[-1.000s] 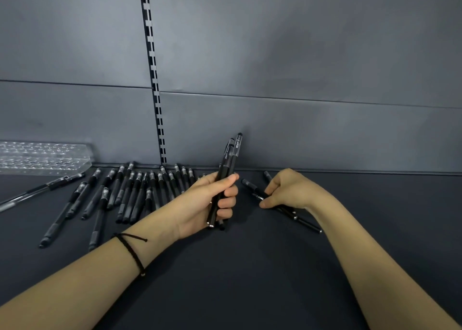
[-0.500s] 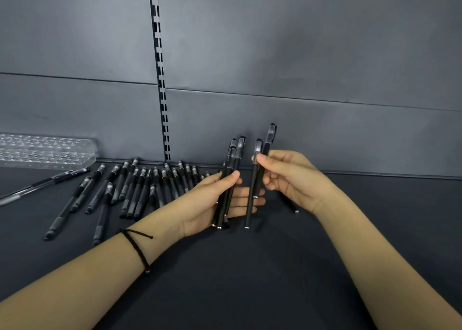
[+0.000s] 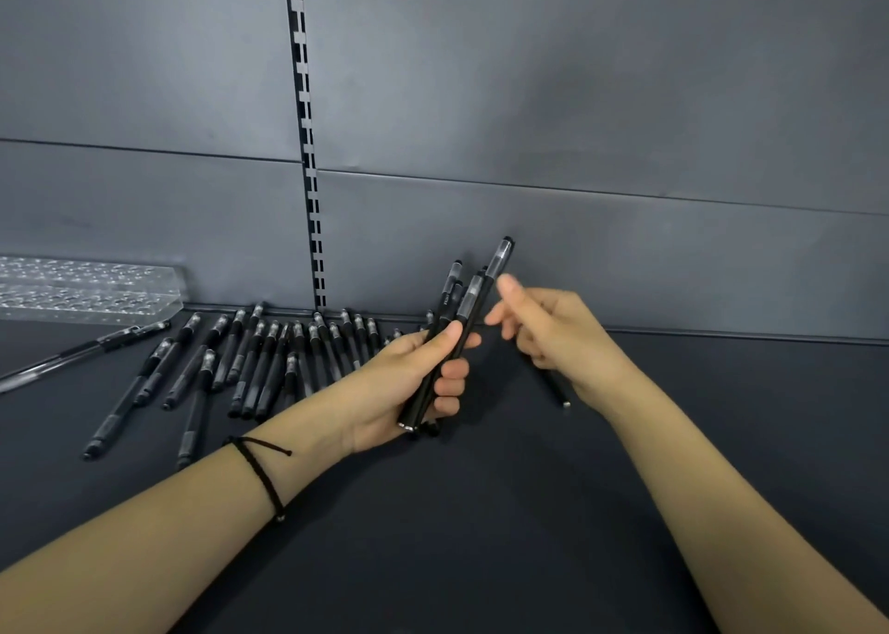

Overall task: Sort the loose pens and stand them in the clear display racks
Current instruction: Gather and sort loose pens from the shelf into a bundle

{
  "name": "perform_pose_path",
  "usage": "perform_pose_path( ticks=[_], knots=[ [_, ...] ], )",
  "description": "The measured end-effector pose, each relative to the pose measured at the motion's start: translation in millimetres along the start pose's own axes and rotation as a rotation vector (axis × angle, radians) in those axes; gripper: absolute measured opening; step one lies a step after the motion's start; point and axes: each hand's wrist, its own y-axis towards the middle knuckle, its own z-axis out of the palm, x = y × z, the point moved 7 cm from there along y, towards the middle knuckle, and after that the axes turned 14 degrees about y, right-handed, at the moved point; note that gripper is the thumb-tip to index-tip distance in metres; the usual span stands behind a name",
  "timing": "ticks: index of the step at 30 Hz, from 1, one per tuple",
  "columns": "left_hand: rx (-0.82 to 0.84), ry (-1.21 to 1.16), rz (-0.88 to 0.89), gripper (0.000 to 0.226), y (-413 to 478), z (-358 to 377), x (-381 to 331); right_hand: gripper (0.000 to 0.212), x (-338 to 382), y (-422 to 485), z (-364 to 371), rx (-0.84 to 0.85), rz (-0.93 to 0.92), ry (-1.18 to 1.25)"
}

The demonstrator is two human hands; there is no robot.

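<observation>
My left hand [image 3: 409, 383] grips a bundle of several slim black pens [image 3: 464, 316], held upright and tilted right, caps up. My right hand [image 3: 553, 335] hovers just right of the bundle, its fingers relaxed and holding nothing; its thumb tip is close to the tallest pen's clear cap. One black pen [image 3: 555, 386] lies on the dark shelf under my right wrist, partly hidden. A heap of loose black pens [image 3: 260, 359] lies on the shelf to the left. A clear display rack [image 3: 86, 287] with rows of holes stands at the far left against the back wall.
A grey back panel with a slotted vertical rail [image 3: 308, 152] rises behind the shelf. Another pen with a clear barrel [image 3: 72, 354] lies in front of the rack. The dark shelf surface [image 3: 481, 537] stretches toward me between my forearms.
My right hand picked up two pens from the shelf, brought them across and passed them into the left hand's bundle. It has now let go.
</observation>
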Motion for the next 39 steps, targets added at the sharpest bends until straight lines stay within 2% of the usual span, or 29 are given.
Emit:
perform_pose_path(
  ticks=[2,5,6,8,12,15,19,22,23,25,27,29,31,36,39],
  knots=[
    [-0.046,0.011,0.014,0.032,1,-5,-1,0.038,-5,5,-23,-0.161,0.013,-0.102],
    [-0.082,0.018,0.044,0.031,0,-11,-4,0.020,-17,9,-52,-0.302,0.025,-0.538],
    [-0.083,0.012,0.048,0.030,-1,-11,-5,0.016,-24,8,-55,-0.300,0.065,-0.589],
    [-0.082,0.007,0.040,0.030,-2,-12,-6,0.034,-34,10,-54,-0.278,0.129,-0.621],
    [-0.109,0.060,0.018,0.025,-4,-13,-5,0.056,-41,15,-44,-0.143,0.185,-0.642],
    [-0.113,0.064,0.011,0.018,-4,-13,-4,0.063,-45,12,-43,-0.045,0.309,-0.682],
    [-0.022,0.017,0.008,0.016,-3,-5,-1,0.051,-44,10,-39,-0.071,0.295,-0.791],
    [-0.029,-0.002,0.008,0.025,-3,-8,0,0.022,-44,11,-37,-0.103,0.288,-0.822],
    [-0.018,-0.003,0.007,0.025,-3,-7,-1,0.015,-44,13,-39,-0.112,0.281,-0.807],
    [-0.009,0.011,-0.006,0.024,-4,-7,-1,0.017,-41,14,-41,-0.147,0.237,-0.667],
    [-0.037,0.032,-0.029,0.025,-3,-8,0,0.013,-33,12,-38,-0.157,0.201,-0.348],
    [-0.058,0.008,-0.044,0.025,-3,-8,0,0.012,-25,9,-26,-0.095,0.197,0.008],
    [-0.016,-0.021,-0.046,0.024,-3,-5,0,0.014,-14,6,-15,-0.012,0.170,0.233],
    [0.040,0.074,-0.028,0.027,-7,1,-2,0.005,-10,-1,10,0.123,0.128,0.168],
    [0.032,0.148,-0.023,0.026,-8,1,-1,0.007,-10,-4,17,0.176,0.118,0.163]
  ],
)
